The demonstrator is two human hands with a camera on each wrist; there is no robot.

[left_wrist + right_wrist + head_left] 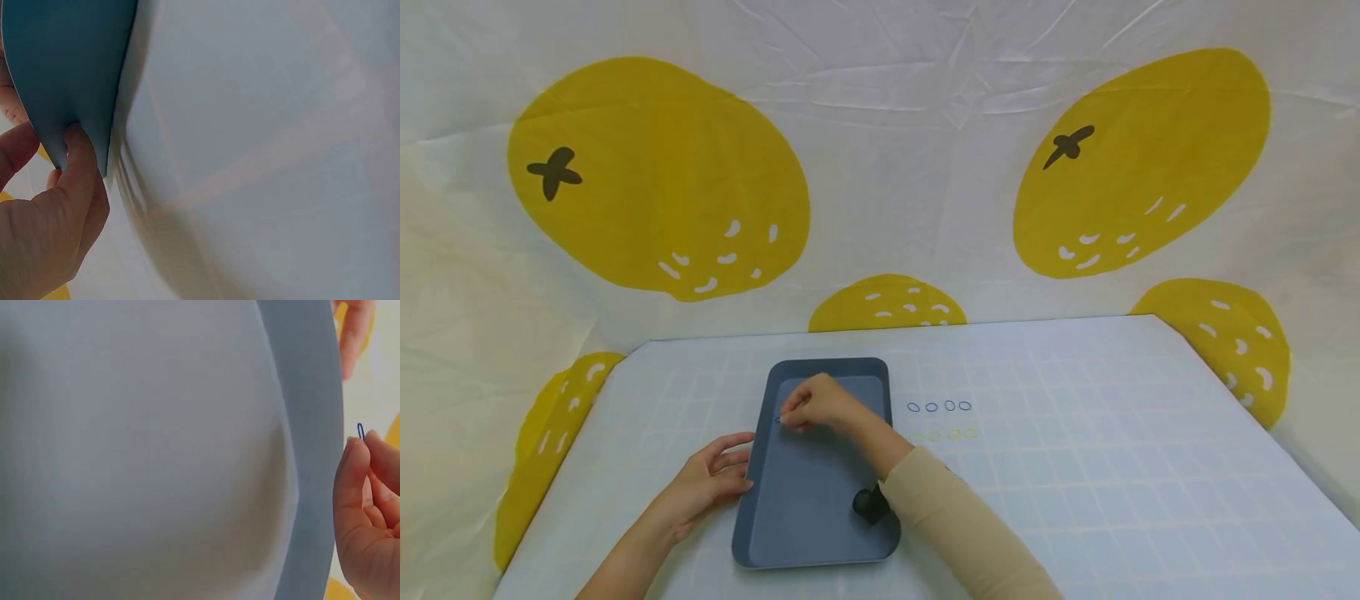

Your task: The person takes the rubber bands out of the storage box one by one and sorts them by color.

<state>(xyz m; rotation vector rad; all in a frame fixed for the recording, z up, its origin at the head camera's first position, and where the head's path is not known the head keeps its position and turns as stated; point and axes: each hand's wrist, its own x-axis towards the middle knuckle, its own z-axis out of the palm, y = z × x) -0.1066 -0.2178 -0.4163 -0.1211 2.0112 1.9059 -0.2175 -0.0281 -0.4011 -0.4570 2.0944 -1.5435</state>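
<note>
My right hand (820, 404) is above the upper left part of a blue-grey tray (805, 525), pinching a small blue rubber band (360, 430) between thumb and fingertips. The loop sticks out past the fingertips in the right wrist view. At the tray's left side, my left hand (707, 479) touches the rim with loosely bent, spread fingers. In the left wrist view, a finger (80, 153) of that hand lies against the tray's outer wall (69, 62).
Right of the tray, several blue rubber bands (932, 407) lie in a row on the pale checked tablecloth (1112, 467). Several yellow bands (955, 434) form a second row nearer me. A black device (870, 505) shows by my right sleeve. Behind hangs a lemon-print cloth (910, 167).
</note>
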